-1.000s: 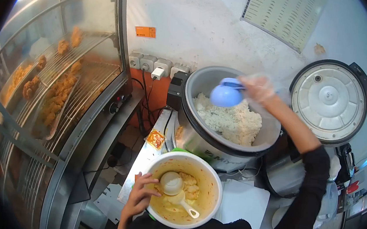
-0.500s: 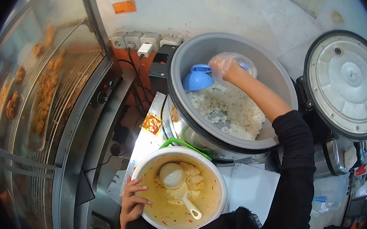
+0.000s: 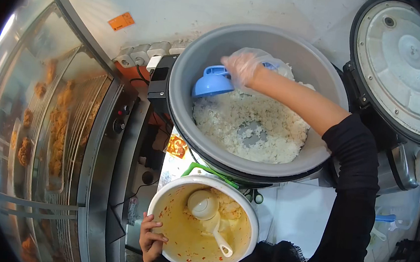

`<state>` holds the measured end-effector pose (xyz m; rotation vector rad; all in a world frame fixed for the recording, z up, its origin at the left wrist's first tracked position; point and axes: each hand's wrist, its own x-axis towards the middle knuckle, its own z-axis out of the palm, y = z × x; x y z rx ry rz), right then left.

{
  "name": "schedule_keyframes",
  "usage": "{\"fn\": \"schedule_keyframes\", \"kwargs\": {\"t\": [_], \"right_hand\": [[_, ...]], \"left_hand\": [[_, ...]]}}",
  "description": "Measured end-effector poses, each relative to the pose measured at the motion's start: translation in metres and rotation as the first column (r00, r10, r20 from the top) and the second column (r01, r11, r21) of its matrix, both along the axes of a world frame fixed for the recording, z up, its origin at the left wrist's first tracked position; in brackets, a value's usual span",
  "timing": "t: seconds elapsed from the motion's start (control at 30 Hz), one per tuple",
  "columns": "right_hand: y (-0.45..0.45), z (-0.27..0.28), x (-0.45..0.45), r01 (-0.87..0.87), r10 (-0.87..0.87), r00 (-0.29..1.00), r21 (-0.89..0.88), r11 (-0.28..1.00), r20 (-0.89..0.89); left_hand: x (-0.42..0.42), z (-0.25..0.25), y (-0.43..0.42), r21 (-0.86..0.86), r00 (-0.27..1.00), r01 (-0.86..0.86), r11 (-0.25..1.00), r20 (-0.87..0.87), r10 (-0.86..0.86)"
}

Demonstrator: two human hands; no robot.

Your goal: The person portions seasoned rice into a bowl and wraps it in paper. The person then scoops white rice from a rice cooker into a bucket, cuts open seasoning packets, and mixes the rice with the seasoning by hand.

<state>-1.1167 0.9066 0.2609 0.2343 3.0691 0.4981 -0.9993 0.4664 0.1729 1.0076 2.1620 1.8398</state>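
Observation:
My right hand (image 3: 243, 68), in a clear plastic glove, is closed on the handle of a blue scoop (image 3: 213, 83). The scoop is tilted at the left inner wall of a large rice cooker (image 3: 183, 94), over white rice (image 3: 274, 136). Part of the cooker's bottom shows through the rice. Bare, my left hand (image 3: 152, 236) rests with its fingers apart on the left rim of a white bucket (image 3: 253, 229). A cream ladle (image 3: 211, 213) lies in the bucket beside yellowish food (image 3: 228, 206).
At the left stands a glass display case (image 3: 98, 161) with fried pieces (image 3: 58, 140) on racks. The cooker's open lid (image 3: 408, 63) is at the upper right. White paper (image 3: 302, 214) lies right of the bucket. Sockets (image 3: 142, 54) line the wall.
My right hand has moved the blue scoop down and left into the cooker, then along its left inner wall. The view has shifted. My left hand has stayed at the bucket's rim.

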Motion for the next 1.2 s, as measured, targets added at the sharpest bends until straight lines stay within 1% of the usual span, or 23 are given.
{"fn": "schedule_keyframes", "kwargs": {"t": [0.03, 0.07, 0.1, 0.17, 0.27, 0.3, 0.37, 0.5, 0.57, 0.6, 0.67, 0.7, 0.77, 0.8, 0.87, 1.0, 1.07, 1.2], "right_hand": [[-0.005, -0.005, -0.004, -0.084, 0.078, 0.987, -0.04, 0.996, -0.143], [-0.009, -0.009, -0.006, -0.173, 0.147, 0.947, -0.068, 0.983, -0.286], [-0.012, -0.014, -0.005, -0.175, 0.147, 0.947, -0.075, 0.982, -0.284], [-0.019, -0.018, 0.0, -0.238, 0.24, 0.945, 0.036, 0.97, -0.22], [-0.013, -0.024, 0.002, -0.209, 0.21, 0.958, 0.023, 0.978, -0.197], [-0.012, -0.024, 0.003, -0.215, 0.216, 0.957, 0.023, 0.976, -0.194], [-0.008, -0.026, 0.004, -0.246, 0.236, 0.953, -0.031, 0.969, -0.189], [0.003, -0.041, 0.003, -0.298, 0.283, 0.939, -0.05, 0.953, -0.193], [0.012, -0.056, -0.003, -0.428, 0.365, 0.865, -0.127, 0.895, -0.344], [0.015, -0.057, -0.004, -0.433, 0.37, 0.862, -0.123, 0.893, -0.347], [0.012, -0.055, 0.001, -0.326, 0.297, 0.94, -0.19, 0.926, -0.166], [0.011, -0.058, 0.004, -0.328, 0.299, 0.94, -0.189, 0.926, -0.165], [0.009, -0.065, 0.008, -0.253, 0.217, 0.963, -0.261, 0.932, -0.156], [0.009, -0.067, 0.008, -0.255, 0.221, 0.963, -0.26, 0.931, -0.153], [0.007, -0.07, 0.009, -0.208, 0.194, 0.978, -0.247, 0.946, -0.08], [0.0, -0.067, 0.018, -0.22, 0.196, 0.975, -0.317, 0.923, -0.106], [-0.004, -0.065, 0.022, -0.147, 0.153, 0.988, -0.292, 0.945, -0.001], [-0.002, -0.075, 0.027, -0.176, 0.178, 0.984, -0.358, 0.917, -0.027]], "left_hand": [[0.0, 0.0, 0.0, -0.01, 1.0, -0.008, 1.0, -0.004, 0.008], [0.0, 0.0, 0.0, -0.021, 1.0, -0.017, 1.0, -0.008, 0.017], [0.001, 0.001, 0.001, -0.028, 1.0, -0.019, 0.999, -0.006, 0.019], [0.004, 0.003, 0.003, -0.008, 0.999, -0.05, 0.999, -0.002, 0.05], [0.005, 0.002, 0.002, -0.01, 0.998, -0.067, 0.998, -0.012, 0.067], [0.006, 0.002, 0.002, -0.009, 0.997, -0.073, 0.997, -0.009, 0.073], [0.007, 0.003, 0.003, -0.007, 0.996, -0.087, 0.996, 0.017, 0.087], [0.006, 0.002, 0.004, 0.017, 0.996, -0.087, 0.996, -0.015, 0.088], [0.007, 0.005, 0.006, 0.008, 0.995, -0.094, 0.996, 0.014, 0.094], [0.007, 0.005, 0.006, 0.011, 0.995, -0.098, 0.995, 0.01, 0.098], [0.008, 0.003, 0.006, 0.027, 0.992, -0.12, 0.992, 0.029, 0.12], [0.008, 0.003, 0.005, 0.028, 0.992, -0.122, 0.992, 0.029, 0.121], [0.007, 0.002, 0.004, 0.05, 0.992, -0.123, 0.991, 0.031, 0.122], [0.007, 0.001, 0.003, 0.052, 0.992, -0.127, 0.991, 0.034, 0.125], [0.009, -0.002, 0.001, 0.051, 0.988, -0.152, 0.987, 0.013, 0.152], [0.004, -0.001, 0.0, 0.054, 0.98, -0.197, 0.979, -0.021, 0.198], [0.003, -0.005, -0.002, 0.084, 0.98, -0.198, 0.977, -0.017, 0.2], [0.004, -0.007, -0.001, 0.095, 0.977, -0.213, 0.972, -0.012, 0.215]]}}
